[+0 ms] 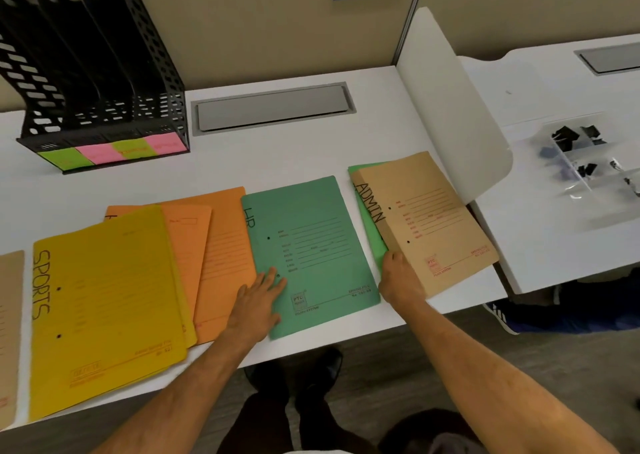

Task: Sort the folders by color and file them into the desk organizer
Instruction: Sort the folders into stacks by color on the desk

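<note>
Folders lie spread along the desk's front edge. A yellow folder marked SPORTS sits at the left, overlapping orange folders. A dark green folder marked HR lies in the middle, and my left hand rests flat on its lower left corner. My right hand grips the lower left corner of a tan folder marked ADMIN, tilted up over a bright green folder. The black mesh desk organizer stands at the back left, with green and pink labels on its front.
Another tan folder pokes in at the far left edge. A white curved divider panel rises right of the ADMIN folder. Beyond it, a neighbouring desk holds a clear tray of black binder clips. A grey cable hatch is set into the desk.
</note>
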